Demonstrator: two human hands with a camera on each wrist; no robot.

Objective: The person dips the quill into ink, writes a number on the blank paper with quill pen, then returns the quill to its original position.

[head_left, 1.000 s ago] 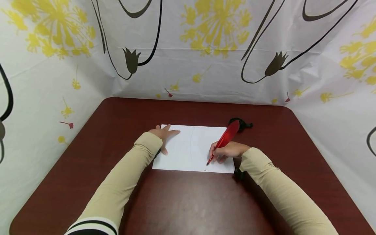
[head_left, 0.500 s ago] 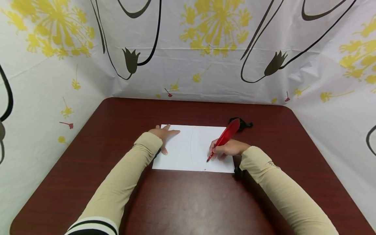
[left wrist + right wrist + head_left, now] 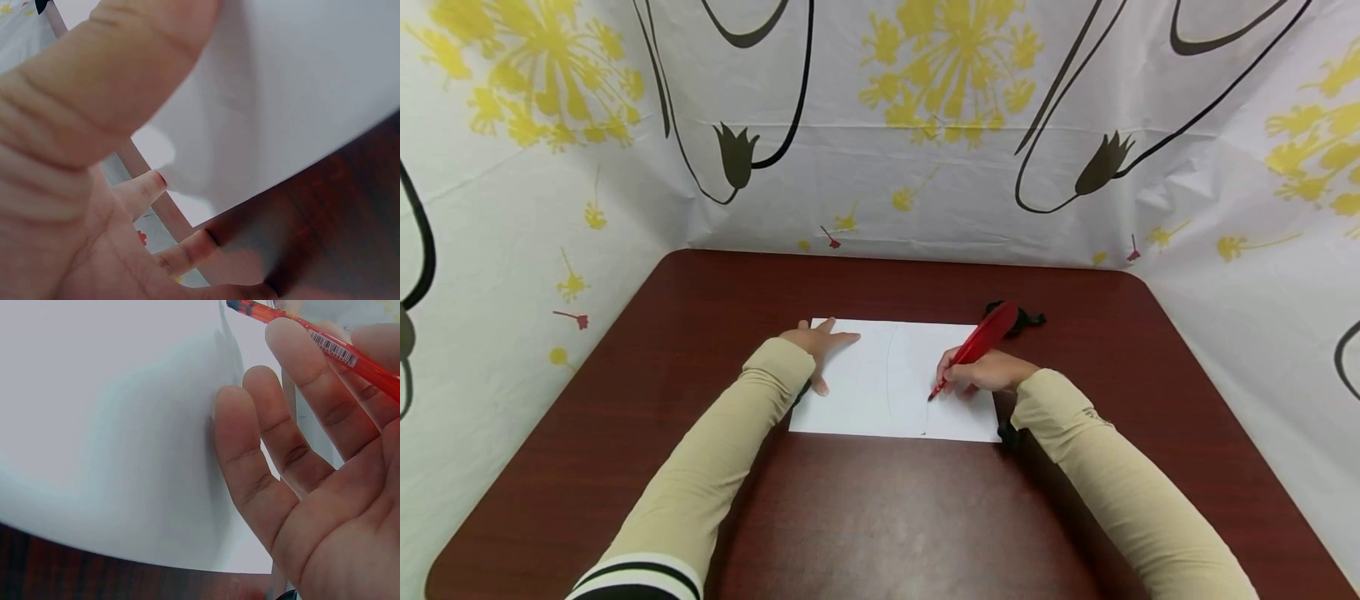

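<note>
A white sheet of paper (image 3: pixel 857 392) lies flat in the head view, with a long faint curved line down its middle. My left hand (image 3: pixel 817 350) rests spread on its left edge; in the left wrist view the thumb (image 3: pixel 125 69) lies over the sheet and the fingertips reach past its corner onto the table. Between thumb and fingers, my right hand (image 3: pixel 988 372) pinches a red feather-topped pen (image 3: pixel 987 335), its tip on the paper at the upper end of a faint short line. A barcode label (image 3: pixel 334 349) shows on the pen's clear red barrel in the right wrist view.
The dark red-brown table (image 3: pixel 880 517) has rounded far corners. A small black object (image 3: pixel 1028 322) sits just beyond the paper's far right corner, partly behind the feather. White cloth (image 3: pixel 850 183) with yellow and dark flower prints hangs around the far and side edges.
My right hand and the pen have moved a little away from me up the sheet, and a faint line now trails below the tip. The left hand has stayed put.
</note>
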